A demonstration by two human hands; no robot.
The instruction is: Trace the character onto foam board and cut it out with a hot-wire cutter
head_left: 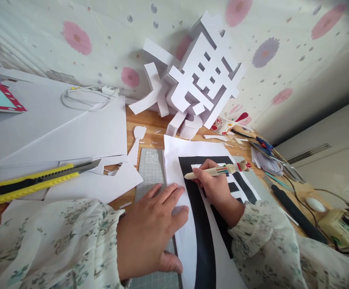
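Observation:
My left hand lies flat with fingers spread, pressing the left edge of a white sheet printed with a thick black shape. That sheet rests partly on a grey-green cutting mat. My right hand is closed around a cream multi-colour pen, whose tip points left onto the black printed stroke. Both forearms wear floral sleeves.
A yellow utility knife lies at the left on white boards. Large white foam-board characters lean against the wall behind. A cup, scissors, a black ruler and cables crowd the right side.

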